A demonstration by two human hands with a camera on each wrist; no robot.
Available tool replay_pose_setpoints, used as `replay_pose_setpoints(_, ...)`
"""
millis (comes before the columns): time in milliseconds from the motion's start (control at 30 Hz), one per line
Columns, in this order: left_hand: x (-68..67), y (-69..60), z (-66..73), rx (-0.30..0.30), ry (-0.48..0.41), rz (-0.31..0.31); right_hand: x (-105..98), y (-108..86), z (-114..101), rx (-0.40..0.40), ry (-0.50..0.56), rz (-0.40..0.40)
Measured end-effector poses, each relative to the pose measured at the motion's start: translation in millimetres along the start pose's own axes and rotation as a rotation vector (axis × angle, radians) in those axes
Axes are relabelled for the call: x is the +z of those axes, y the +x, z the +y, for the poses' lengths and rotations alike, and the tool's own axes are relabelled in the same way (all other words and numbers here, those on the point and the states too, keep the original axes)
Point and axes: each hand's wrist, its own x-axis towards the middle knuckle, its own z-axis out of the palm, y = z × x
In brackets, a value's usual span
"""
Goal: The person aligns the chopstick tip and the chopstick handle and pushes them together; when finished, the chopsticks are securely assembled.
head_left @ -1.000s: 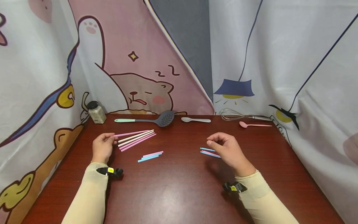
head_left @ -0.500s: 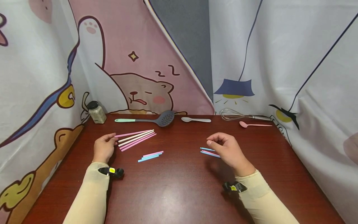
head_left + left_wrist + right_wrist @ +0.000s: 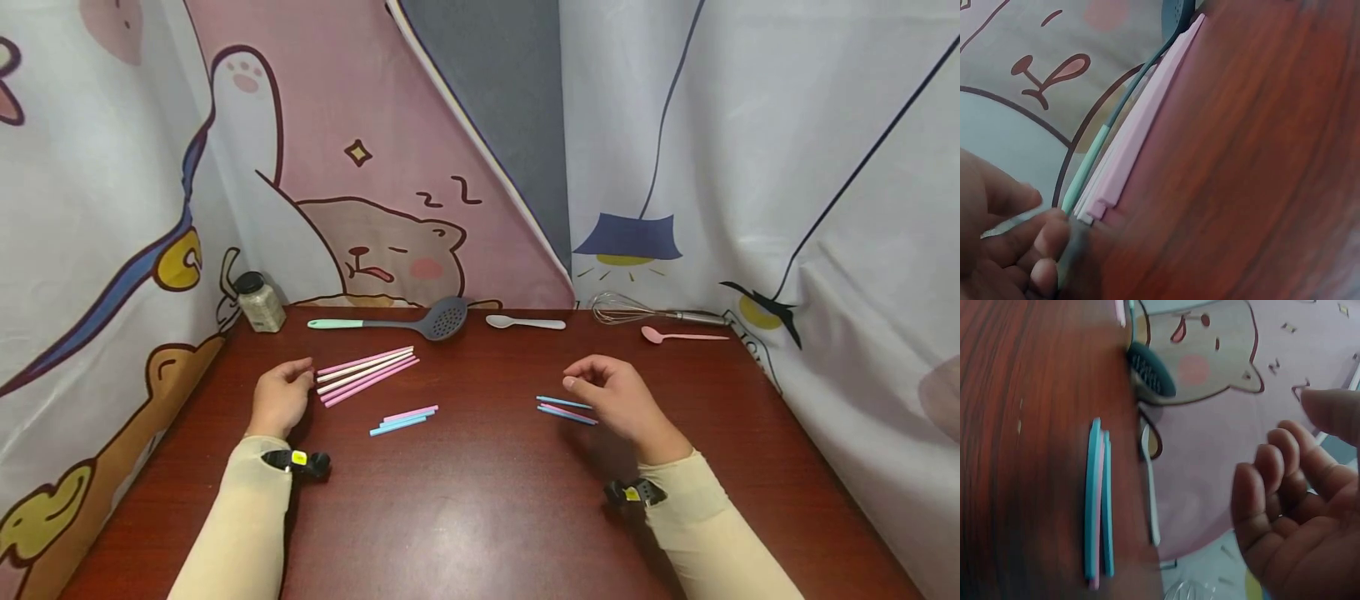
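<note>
Several long pink and white sticks (image 3: 367, 377) lie fanned on the table. Just left of their near ends is my left hand (image 3: 279, 398), fingers loosely curled and holding nothing. In the left wrist view its thumb and fingertips (image 3: 1055, 240) are apart from the sticks (image 3: 1135, 134). A small group of shorter blue and pink sticks (image 3: 403, 419) lies to the right of that hand. Above the table on the right, my right hand (image 3: 626, 408) is loosely curled with nothing in it. Beside it lie short blue and pink sticks (image 3: 566, 410), fully visible in the right wrist view.
Along the back edge stand or lie a jar (image 3: 259, 303) with a black lid, a slotted skimmer (image 3: 442, 319) with a mint handle, a white spoon (image 3: 525, 322), a whisk (image 3: 660, 312) and a pink spoon (image 3: 682, 335). Printed curtains (image 3: 480, 167) enclose the back and sides.
The upper pink long stick has shifted right to lie along the white ones, and my left hand has let it go. My right hand has moved slightly right, uncovering the short sticks' ends.
</note>
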Motion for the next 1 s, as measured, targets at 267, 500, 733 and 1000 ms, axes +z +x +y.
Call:
replay_pose_setpoints(267, 14.3, -12.3, 18.6, 0.278, 0.077, -0.055, -5.2, 6.7, 26.1, 0.126, -0.167, -0.121)
replay_pose_setpoints(500, 31.5, -28.7, 38.4, 0.381, 0.112, -0.353, -3.1, 9.8, 37.6, 0.157, -0.245, -0.21)
replay_pose_setpoints(733, 46.9, -39.8, 45.0, 0.405, 0.15, -0.482, -1.6, 8.8, 39.4, 0.182, -0.313, -0.302)
replay_pose_setpoints(1000, 52.6, -44.9, 45.6, 0.423, 0.214, -0.529, -1.0, 6.2, 42.5, 0.181, -0.38, -0.313)
